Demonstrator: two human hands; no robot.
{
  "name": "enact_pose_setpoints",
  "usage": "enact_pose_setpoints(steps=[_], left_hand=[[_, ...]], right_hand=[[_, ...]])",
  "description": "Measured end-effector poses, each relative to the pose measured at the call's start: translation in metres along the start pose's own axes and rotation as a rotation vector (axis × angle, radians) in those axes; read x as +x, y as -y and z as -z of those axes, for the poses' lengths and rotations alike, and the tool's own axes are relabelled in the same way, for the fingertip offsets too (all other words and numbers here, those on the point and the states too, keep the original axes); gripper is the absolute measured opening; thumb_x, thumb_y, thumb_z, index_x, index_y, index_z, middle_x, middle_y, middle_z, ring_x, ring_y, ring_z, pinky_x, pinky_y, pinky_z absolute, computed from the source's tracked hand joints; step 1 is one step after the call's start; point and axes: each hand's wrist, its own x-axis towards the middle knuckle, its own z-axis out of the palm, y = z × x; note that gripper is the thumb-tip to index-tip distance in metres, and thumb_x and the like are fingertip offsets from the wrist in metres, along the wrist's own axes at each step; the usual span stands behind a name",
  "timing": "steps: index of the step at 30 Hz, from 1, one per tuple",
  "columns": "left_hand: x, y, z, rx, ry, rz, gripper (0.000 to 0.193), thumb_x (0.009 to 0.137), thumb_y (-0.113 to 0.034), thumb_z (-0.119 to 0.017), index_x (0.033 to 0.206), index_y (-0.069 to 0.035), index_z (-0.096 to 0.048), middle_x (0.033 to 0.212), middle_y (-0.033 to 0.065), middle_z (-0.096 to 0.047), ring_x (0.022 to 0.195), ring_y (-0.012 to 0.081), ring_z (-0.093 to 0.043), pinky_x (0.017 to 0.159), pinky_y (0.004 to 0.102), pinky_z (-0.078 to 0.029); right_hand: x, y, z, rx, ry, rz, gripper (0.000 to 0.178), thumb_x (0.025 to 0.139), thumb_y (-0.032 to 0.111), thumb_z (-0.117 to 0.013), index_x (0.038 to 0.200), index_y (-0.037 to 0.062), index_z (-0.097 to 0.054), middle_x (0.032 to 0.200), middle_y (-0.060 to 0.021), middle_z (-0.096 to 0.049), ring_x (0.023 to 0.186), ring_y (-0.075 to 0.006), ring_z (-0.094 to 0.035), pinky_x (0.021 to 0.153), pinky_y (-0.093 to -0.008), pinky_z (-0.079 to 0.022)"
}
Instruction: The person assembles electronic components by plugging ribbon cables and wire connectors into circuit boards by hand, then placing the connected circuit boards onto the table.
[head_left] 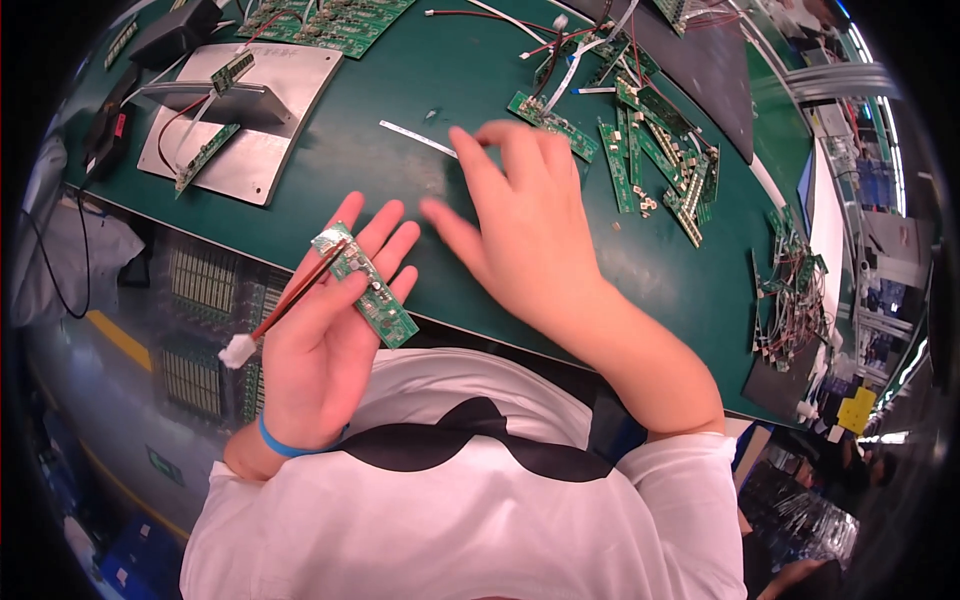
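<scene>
My left hand (318, 350), palm up, holds a narrow green circuit board (388, 312) across its fingers with the thumb pressed on top. A red and black cable (290, 300) runs from the board's upper end to a white connector (238, 350) beside the wrist. My right hand (535, 225) hovers over the green mat, thumb and fingers apart, with nothing visible in it. Close to its fingertips lies a thin white strip (408, 133) with small marks. Its far end is hidden by the hand.
Loose narrow boards (660, 150) lie piled beyond my right hand. A metal plate fixture (310, 95) stands at the far left, with larger green boards (345, 25) behind it. More wired boards (785, 300) crowd the right edge. Trays of boards (200, 280) sit below the table's left side.
</scene>
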Motion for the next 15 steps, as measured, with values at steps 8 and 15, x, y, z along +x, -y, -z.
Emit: enact_pose_setpoints(steps=[8, 15], left_hand=[[-0.006, -0.001, 0.007, -0.013, -0.008, -0.012, 0.057, 0.090, -0.001, -0.039, 0.143, -0.001, -0.018, 0.145, 0.0204, -0.027, 0.134, 0.0302, -0.031, 0.107, 0.0388, -0.030], [-0.008, 0.004, 0.001, 0.063, 0.033, -0.038, 0.057, 0.090, 0.000, -0.040, 0.143, 0.001, -0.018, 0.145, 0.0219, -0.025, 0.135, 0.0307, -0.029, 0.108, 0.0391, -0.030]], right_hand=[[-0.078, 0.002, 0.034, -0.097, 0.311, -0.045, 0.061, 0.071, 0.030, -0.072, 0.120, -0.0009, -0.051, 0.114, -0.0117, -0.049, 0.107, -0.0262, -0.045, 0.090, -0.0417, -0.034], [-0.083, 0.016, 0.040, 0.025, 0.196, -0.104, 0.077, 0.063, 0.032, -0.078, 0.126, 0.0013, -0.046, 0.121, -0.0153, -0.044, 0.108, -0.0318, -0.043, 0.089, -0.0433, -0.032]])
